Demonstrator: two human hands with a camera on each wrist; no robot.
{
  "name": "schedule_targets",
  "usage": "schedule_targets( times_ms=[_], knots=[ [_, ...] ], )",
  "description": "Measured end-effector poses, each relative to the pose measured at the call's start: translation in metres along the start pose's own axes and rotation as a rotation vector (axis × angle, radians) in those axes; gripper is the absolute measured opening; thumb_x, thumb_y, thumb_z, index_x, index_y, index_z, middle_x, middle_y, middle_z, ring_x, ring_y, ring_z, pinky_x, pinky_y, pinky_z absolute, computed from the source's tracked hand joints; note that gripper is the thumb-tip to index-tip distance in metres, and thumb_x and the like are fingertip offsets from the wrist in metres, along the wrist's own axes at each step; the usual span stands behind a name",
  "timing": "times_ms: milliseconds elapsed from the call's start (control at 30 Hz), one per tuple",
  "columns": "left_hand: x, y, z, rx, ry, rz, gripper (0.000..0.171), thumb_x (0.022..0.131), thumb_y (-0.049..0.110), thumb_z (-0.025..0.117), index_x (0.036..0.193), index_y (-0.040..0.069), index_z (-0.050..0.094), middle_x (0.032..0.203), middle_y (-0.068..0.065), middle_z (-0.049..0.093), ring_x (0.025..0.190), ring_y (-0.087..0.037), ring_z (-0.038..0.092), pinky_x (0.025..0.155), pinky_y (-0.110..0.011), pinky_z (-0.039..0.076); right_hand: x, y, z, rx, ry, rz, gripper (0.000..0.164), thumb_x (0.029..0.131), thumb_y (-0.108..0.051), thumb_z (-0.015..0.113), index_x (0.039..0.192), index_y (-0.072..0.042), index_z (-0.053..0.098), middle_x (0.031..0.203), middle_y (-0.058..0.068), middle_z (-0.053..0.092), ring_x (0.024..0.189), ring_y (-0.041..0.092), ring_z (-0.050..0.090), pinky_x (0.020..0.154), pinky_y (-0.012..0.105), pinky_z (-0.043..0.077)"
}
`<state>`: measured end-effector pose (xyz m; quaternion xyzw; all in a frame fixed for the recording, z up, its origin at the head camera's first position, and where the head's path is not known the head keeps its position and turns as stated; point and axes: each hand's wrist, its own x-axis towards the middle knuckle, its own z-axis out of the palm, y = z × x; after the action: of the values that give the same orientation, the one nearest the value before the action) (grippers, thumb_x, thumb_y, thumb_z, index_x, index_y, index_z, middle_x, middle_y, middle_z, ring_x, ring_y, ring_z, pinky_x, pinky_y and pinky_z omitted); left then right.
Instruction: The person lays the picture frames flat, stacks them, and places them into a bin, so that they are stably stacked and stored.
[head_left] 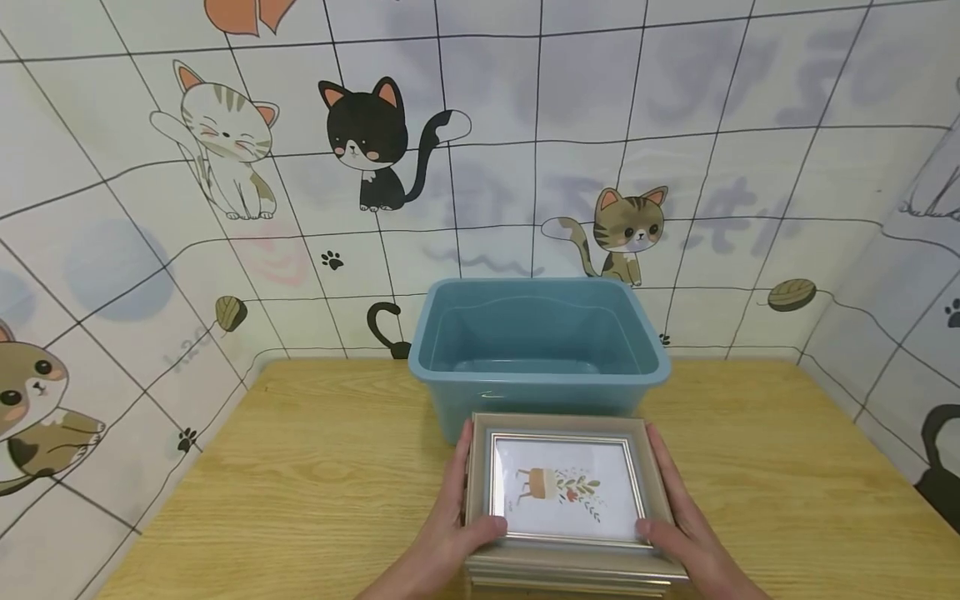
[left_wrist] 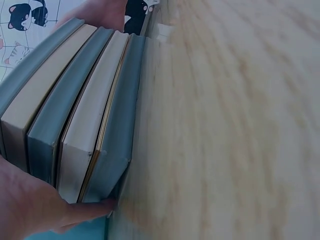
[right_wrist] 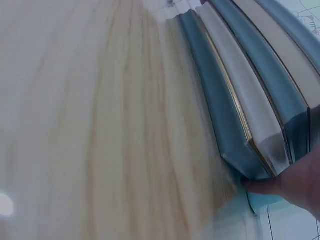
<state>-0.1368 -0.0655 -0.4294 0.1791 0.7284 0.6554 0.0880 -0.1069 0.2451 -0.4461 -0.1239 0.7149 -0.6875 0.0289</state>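
In the head view, a stack of picture frames (head_left: 562, 492) lies in front of a blue plastic bin (head_left: 540, 393). The top one has a champagne-coloured border and a print of a plant in a legged pot, turned sideways. My left hand (head_left: 456, 517) grips the stack's left side, thumb over the near left corner. On the opposite side my right hand (head_left: 678, 512) grips it, its thumb on the near right part of the border. Both wrist views show several frames, the stack's edges (left_wrist: 75, 100) (right_wrist: 240, 90) alternating blue-grey and cream, with fingers at the lowest frame.
Behind the stack the bin stands on a wood-grain table (head_left: 315, 467), close to the back wall. White wall covering (head_left: 495, 200) with black grid lines and cartoon cats surrounds the table at the back and sides. The bin's visible inside holds nothing.
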Motion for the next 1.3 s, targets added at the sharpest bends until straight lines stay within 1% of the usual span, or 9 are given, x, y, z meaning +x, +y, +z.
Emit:
schedule_targets(
  times_ms=[100,167,367,567,733,900,1033,1133,1300],
  knots=[
    [0.002,0.001,0.002,-0.023,0.000,0.002,0.107,0.084,0.022,0.066,0.165,0.038,-0.001,0.167,-0.008,0.011,0.145,-0.034,0.018,0.112,-0.061,0.018,-0.001,-0.002,0.002,0.102,0.001,0.045,0.093,0.096,-0.005,0.047,0.163,-0.046,-0.003,0.160,0.012,0.004,0.121,0.028,0.047,0.089,0.037,0.051],
    [0.004,0.001,0.003,-0.034,0.002,0.001,0.107,0.082,0.018,0.065,0.165,0.039,0.001,0.166,-0.007,0.012,0.145,-0.032,0.019,0.111,-0.057,0.020,-0.001,-0.004,0.003,0.125,0.019,0.064,0.094,0.095,-0.004,0.047,0.163,-0.048,-0.001,0.158,0.011,0.007,0.116,0.029,0.051,0.084,0.042,0.054],
    [0.006,0.005,0.005,-0.058,0.009,-0.012,0.104,0.083,0.015,0.061,0.165,0.039,0.003,0.167,-0.007,0.012,0.145,-0.032,0.019,0.112,-0.056,0.018,0.000,-0.009,0.007,0.153,0.088,0.090,0.094,0.094,-0.001,0.045,0.163,-0.049,0.002,0.156,0.006,0.009,0.115,0.029,0.049,0.083,0.045,0.054],
    [0.004,0.010,0.004,-0.075,0.019,-0.053,0.103,0.083,0.015,0.061,0.165,0.039,0.003,0.168,-0.008,0.011,0.145,-0.032,0.020,0.111,-0.055,0.019,0.003,-0.012,0.013,0.292,0.111,0.142,0.094,0.093,-0.001,0.040,0.161,-0.054,0.002,0.158,0.018,0.002,0.111,0.037,0.052,0.082,0.053,0.054],
    [0.006,0.016,0.003,-0.086,0.005,-0.057,0.104,0.083,0.017,0.062,0.166,0.037,0.003,0.168,-0.008,0.010,0.146,-0.033,0.017,0.112,-0.058,0.016,0.001,-0.018,0.018,0.363,0.162,0.208,0.095,0.090,-0.002,0.039,0.160,-0.056,0.004,0.154,0.024,0.008,0.105,0.036,0.055,0.080,0.055,0.054],
    [0.003,0.025,0.003,-0.109,-0.007,-0.057,0.105,0.083,0.016,0.063,0.166,0.037,0.002,0.169,-0.007,0.009,0.146,-0.032,0.017,0.113,-0.057,0.016,-0.003,-0.027,0.015,0.427,0.110,0.276,0.089,0.095,-0.010,0.039,0.155,-0.065,0.005,0.152,0.023,0.004,0.108,0.038,0.054,0.083,0.061,0.051],
    [0.002,0.034,0.004,-0.135,-0.002,-0.074,0.105,0.083,0.015,0.063,0.166,0.035,0.001,0.166,-0.009,0.014,0.141,-0.032,0.023,0.109,-0.049,0.022,0.000,-0.030,0.013,0.441,0.085,0.241,0.091,0.094,-0.007,0.038,0.158,-0.060,0.001,0.159,0.022,-0.002,0.113,0.037,0.054,0.086,0.059,0.051],
    [0.002,0.041,0.007,-0.163,0.007,-0.112,0.105,0.083,0.016,0.063,0.166,0.036,0.001,0.164,-0.010,0.016,0.138,-0.034,0.025,0.105,-0.045,0.026,0.002,-0.029,0.012,0.404,0.089,0.184,0.093,0.090,-0.004,0.035,0.162,-0.050,-0.004,0.163,0.023,-0.004,0.120,0.038,0.050,0.087,0.055,0.052],
    [0.000,0.050,0.011,-0.286,0.008,-0.192,0.104,0.084,0.011,0.058,0.165,0.041,0.000,0.162,-0.012,0.013,0.132,-0.036,0.032,0.095,-0.039,0.038,0.000,-0.033,0.013,0.371,0.088,0.154,0.091,0.090,-0.006,0.032,0.163,-0.047,-0.003,0.165,0.026,-0.006,0.127,0.041,0.044,0.088,0.054,0.051]
  ],
)
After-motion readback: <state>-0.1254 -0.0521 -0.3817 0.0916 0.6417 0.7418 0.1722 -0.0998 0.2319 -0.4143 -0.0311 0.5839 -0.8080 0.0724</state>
